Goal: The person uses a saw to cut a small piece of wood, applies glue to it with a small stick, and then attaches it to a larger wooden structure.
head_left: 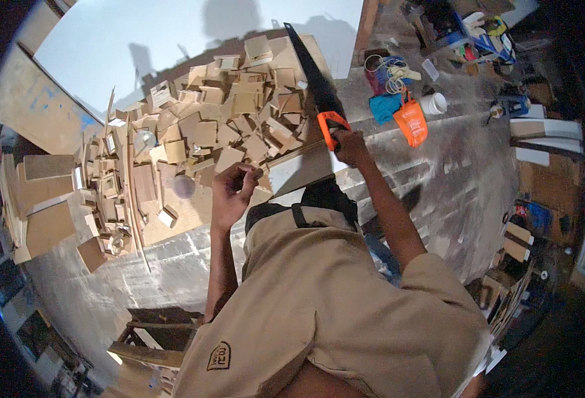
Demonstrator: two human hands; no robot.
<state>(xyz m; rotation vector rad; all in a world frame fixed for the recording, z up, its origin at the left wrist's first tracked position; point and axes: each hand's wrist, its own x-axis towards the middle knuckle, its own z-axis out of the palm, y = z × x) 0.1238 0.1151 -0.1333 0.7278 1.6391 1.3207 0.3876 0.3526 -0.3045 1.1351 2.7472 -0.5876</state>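
Observation:
My right hand (352,147) is closed round the orange handle of a handsaw (314,79). The dark blade points up and away, beside the right end of a heap of wood offcuts (246,103). My left hand (235,190) is raised at the heap's near side, its fingers curled in a pinch. At its fingertips shows a small brownish bit, too small to name. Between my hands, close to my waist, lies a pale flat board (299,171), partly in shadow.
Long thin strips (132,186) and a clear round container (144,140) lie left among offcuts. Larger panels (47,199) stand far left. On the floor at right are an orange bag (410,122), a white bucket (433,103) and a coiled cord (396,81). A wooden frame (150,351) stands lower left.

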